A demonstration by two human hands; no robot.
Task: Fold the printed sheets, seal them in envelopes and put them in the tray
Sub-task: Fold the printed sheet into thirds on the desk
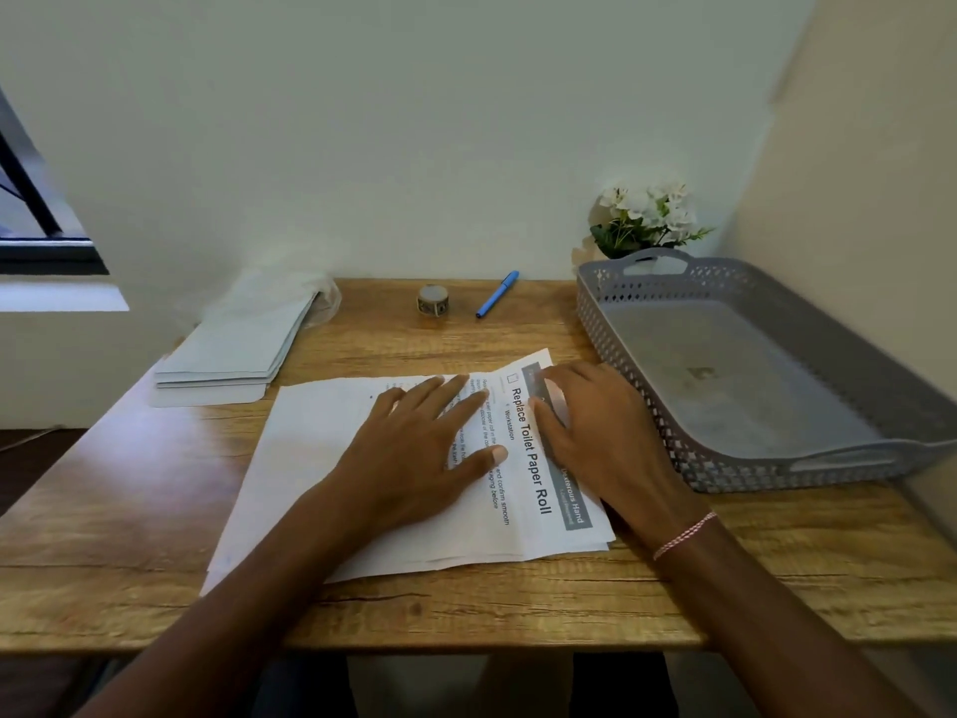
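A small stack of printed sheets (321, 458) lies in the middle of the wooden table (129, 510), turned sideways, its headline reading "Replace Toilet Paper Roll". My left hand (419, 453) rests flat on the top sheet with fingers spread. My right hand (595, 432) lies on the sheet's right edge, fingers straight over the grey header strip. A pile of white envelopes (238, 349) sits at the back left. The grey perforated tray (647, 386) stands at the right with nothing in it.
A small roll of stickers or tape (433, 300) and a blue pen (497, 294) lie at the back of the table. A pot of white flowers (644, 220) stands behind the tray. Walls close in behind and on the right.
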